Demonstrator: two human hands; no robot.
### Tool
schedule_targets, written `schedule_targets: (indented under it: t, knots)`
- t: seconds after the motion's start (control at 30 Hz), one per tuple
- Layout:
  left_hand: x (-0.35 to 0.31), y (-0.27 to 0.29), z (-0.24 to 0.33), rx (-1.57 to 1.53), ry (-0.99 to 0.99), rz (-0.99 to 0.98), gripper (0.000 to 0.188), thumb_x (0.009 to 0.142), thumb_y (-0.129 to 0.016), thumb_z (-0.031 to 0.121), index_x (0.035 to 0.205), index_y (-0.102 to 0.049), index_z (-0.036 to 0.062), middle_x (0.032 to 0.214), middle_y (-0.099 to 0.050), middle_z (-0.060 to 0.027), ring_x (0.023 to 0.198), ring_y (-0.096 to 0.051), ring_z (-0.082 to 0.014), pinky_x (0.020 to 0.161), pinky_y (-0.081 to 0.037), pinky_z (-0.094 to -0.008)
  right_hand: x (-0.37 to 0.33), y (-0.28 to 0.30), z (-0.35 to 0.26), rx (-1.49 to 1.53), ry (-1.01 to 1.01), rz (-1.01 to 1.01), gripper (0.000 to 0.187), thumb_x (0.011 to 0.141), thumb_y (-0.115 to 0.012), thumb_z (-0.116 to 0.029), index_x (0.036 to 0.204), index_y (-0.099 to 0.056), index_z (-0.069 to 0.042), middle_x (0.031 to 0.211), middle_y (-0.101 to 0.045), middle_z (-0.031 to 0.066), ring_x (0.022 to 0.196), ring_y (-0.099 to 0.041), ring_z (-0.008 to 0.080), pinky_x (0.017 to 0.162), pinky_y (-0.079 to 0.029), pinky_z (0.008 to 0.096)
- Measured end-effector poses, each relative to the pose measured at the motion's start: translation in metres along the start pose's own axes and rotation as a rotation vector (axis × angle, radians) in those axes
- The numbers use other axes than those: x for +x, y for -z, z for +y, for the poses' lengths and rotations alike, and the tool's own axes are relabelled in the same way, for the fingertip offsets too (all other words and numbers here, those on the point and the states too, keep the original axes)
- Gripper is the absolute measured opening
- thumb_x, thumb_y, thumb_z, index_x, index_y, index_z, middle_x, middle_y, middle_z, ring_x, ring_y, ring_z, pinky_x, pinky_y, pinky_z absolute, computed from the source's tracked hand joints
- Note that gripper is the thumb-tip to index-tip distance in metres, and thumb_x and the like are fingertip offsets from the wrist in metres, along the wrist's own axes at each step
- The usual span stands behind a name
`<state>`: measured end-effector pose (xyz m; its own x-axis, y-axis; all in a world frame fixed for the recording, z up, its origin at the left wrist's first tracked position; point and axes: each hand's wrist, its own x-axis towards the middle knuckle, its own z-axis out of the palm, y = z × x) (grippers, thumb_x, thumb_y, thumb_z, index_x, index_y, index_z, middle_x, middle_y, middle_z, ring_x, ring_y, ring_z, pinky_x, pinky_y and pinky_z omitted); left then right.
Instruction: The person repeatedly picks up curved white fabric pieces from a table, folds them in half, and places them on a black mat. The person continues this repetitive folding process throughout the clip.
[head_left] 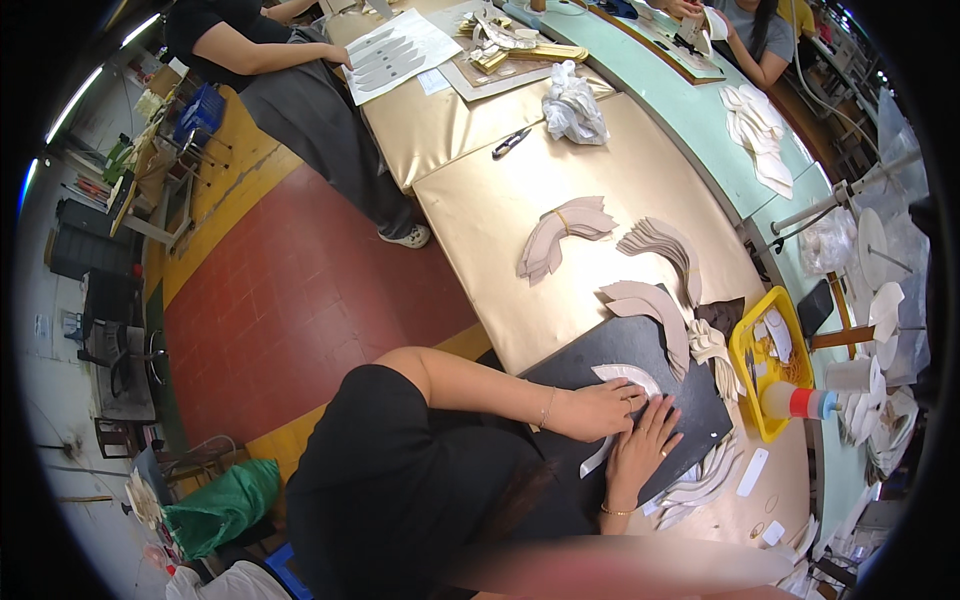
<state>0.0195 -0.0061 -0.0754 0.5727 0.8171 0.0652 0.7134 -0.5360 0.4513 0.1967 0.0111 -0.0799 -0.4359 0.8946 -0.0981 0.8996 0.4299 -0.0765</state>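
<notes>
A curved white piece (626, 373) lies on the black board (560, 374), its middle covered by my hands. My left hand (597, 410) rests over the piece, fingers bent and close together on it. Just to the right, my right hand (642, 452) lies with fingers stretched out, its tips touching the piece near the left fingers. A narrow white end (597, 457) shows below my left hand; whether it belongs to the same piece is hidden. A fanned stack of beige curved pieces (652, 318) overlaps the board's far edge.
Beyond the board lie a banded beige bundle (567, 232) and another curved stack (665, 245). A yellow basket (738, 352) with a bottle (800, 403) stands at right. Pale curved pieces (705, 482) lie near right. Farther off are a cutter (511, 144), a crumpled plastic bag (575, 105) and other people.
</notes>
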Motion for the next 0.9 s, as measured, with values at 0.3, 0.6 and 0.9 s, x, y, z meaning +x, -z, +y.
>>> schedule_targets:
  t: [0.3,0.6,0.9]
  knots:
    - [0.002,-0.003,0.001,0.146,-0.041,0.128,0.029,0.080,-0.067,0.018,0.105,-0.071,0.0037,0.138,-0.053,-0.0269,0.138,-0.043,-0.0404,0.110,-0.037,-0.0508,-0.057,0.010,0.000,0.031,-0.215,-0.070,0.067,0.104,-0.048,-0.041,0.158,-0.030,-0.006,0.168,-0.021,0.0104,0.155,-0.015,0.0337,0.122,-0.007,0.0581]
    - [0.018,0.002,-0.004,-0.031,-0.013,0.066,0.026,0.081,-0.068,0.020,0.101,-0.070,0.0038,0.145,-0.049,-0.0226,0.141,-0.039,-0.0400,0.114,-0.034,-0.0473,-0.029,0.018,0.010,0.395,-0.003,0.205,0.063,0.109,-0.032,-0.043,0.155,-0.031,0.000,0.164,-0.026,0.0194,0.152,-0.021,0.0380,0.123,-0.012,0.0526]
    - [-0.003,-0.010,-0.029,-0.120,-0.049,0.155,0.031,0.084,-0.065,0.014,0.111,-0.067,-0.0013,0.150,-0.043,-0.0229,0.145,-0.036,-0.0371,0.122,-0.026,-0.0491,0.011,-0.005,-0.005,0.419,0.124,0.124,0.079,0.105,-0.025,-0.058,0.157,-0.025,0.002,0.164,-0.026,0.0207,0.153,-0.022,0.0351,0.124,-0.011,0.0506]
